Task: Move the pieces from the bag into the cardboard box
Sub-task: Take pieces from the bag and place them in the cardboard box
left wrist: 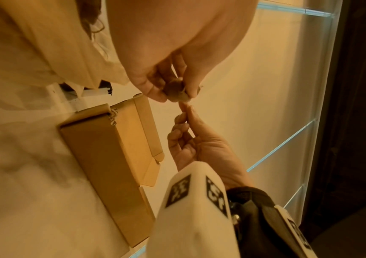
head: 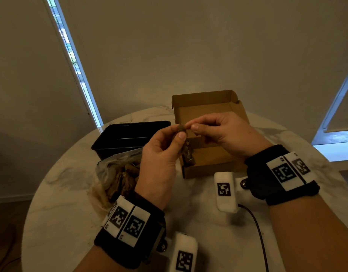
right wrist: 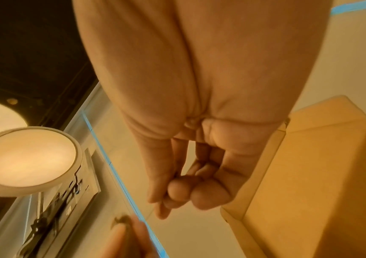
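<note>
My left hand (head: 179, 131) is raised over the near left corner of the open cardboard box (head: 208, 107) and pinches a small brown piece (head: 181, 128) between thumb and fingers. My right hand (head: 191, 126) hovers just right of it, with thumb and forefinger pinched together. The left wrist view has those right fingertips (left wrist: 185, 106) at the edge of the piece (left wrist: 175, 90). The right wrist view shows a small gap and nothing between them. A clear plastic bag (head: 108, 173) with several brown pieces (head: 128, 177) lies left of the box. A few pieces (head: 188, 154) lie inside the box.
A black plastic tray (head: 120, 138) stands behind the bag, left of the box. Everything rests on a round white marble table (head: 67, 203). A dark cable (head: 255, 222) runs across the table near my right wrist. Walls and window blinds rise behind the table.
</note>
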Motion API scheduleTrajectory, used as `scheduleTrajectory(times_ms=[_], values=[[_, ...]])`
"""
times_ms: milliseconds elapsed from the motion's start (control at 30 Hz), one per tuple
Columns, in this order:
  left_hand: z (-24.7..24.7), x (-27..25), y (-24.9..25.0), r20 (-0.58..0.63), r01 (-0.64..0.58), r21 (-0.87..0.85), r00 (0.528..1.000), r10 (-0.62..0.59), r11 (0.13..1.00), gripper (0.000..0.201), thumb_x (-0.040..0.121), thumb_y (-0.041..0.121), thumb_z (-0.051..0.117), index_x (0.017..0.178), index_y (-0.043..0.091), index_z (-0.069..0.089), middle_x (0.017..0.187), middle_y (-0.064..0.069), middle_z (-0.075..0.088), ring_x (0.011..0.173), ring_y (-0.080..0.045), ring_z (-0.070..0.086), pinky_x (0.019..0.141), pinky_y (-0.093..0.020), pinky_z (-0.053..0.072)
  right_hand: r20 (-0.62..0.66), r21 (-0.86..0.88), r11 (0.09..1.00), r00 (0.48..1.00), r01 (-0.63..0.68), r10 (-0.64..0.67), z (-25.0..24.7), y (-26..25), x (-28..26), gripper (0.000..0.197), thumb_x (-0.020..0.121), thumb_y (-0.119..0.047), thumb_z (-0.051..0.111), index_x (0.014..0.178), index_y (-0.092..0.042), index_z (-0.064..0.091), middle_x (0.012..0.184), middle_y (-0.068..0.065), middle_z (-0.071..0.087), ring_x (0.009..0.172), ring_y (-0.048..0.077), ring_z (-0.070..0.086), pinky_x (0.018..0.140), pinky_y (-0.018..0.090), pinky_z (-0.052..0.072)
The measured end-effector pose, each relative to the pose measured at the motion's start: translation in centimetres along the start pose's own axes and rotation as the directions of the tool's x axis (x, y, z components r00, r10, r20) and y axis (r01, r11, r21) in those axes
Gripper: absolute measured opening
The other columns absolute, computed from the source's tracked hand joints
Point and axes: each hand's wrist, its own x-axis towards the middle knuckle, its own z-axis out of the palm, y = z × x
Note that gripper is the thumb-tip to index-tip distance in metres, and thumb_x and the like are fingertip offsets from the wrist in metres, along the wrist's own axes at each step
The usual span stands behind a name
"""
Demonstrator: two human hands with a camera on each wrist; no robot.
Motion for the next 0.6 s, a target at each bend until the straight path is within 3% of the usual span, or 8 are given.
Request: scheduleTrajectory(times_ms=[200,367,500,600], values=[[-0.27,0.14,0.00,-0.045,-0.003,-0.044,0.999,0.001,0.999,0.020,0.097,0.013,0.062,0.117,0.012,0.067,0.115,-0.011,0.073,0.110,-0.026,0.069,0.090,-0.035,0.055,0.088,0.208,0.975,0.994,-0.081,0.063,-0.03,-0.07,0.00,0.022,0.097,-0.009,0.060,0.112,-0.013,0.076,0.087,-0.002,0.073,0.078,0.007,0.066,0.074,0.020,0.058],[-0.46,0.12,0.09,-0.037,-0.039,-0.084,0.999,0.036,0.996,0.018,0.097,0.012,0.062,0.113,0.013,0.071,0.114,-0.010,0.074,0.108,-0.023,0.070,0.083,-0.027,0.056,0.165,0.291,0.954,0.986,-0.071,0.023,-0.20,-0.43,-0.11,0.027,0.089,-0.010,0.067,0.115,-0.011,0.072,0.106,0.008,0.076,0.101,0.021,0.068,0.083,0.026,0.060],[-0.28,0.05,0.03,-0.033,-0.050,-0.080,0.998,0.047,0.996,0.022,0.098,0.010,0.060,0.117,0.010,0.070,0.115,-0.011,0.074,0.110,-0.023,0.070,0.090,-0.030,0.056,0.129,0.279,0.960,0.992,-0.032,-0.004,0.43,-0.53,0.01,0.033,0.078,-0.014,0.075,0.110,-0.010,0.070,0.101,0.009,0.075,0.096,0.022,0.072,0.089,0.037,0.059],[-0.05,-0.07,-0.26,-0.066,-0.059,-0.049,0.996,0.056,0.997,0.023,0.097,0.010,0.062,0.119,0.009,0.067,0.117,-0.012,0.073,0.112,-0.026,0.070,0.097,-0.039,0.056,0.079,0.195,0.980,0.997,-0.028,0.013,0.66,-0.40,0.17,0.033,0.079,-0.013,0.078,0.111,-0.011,0.071,0.098,0.011,0.075,0.095,0.026,0.074,0.092,0.043,0.060]])
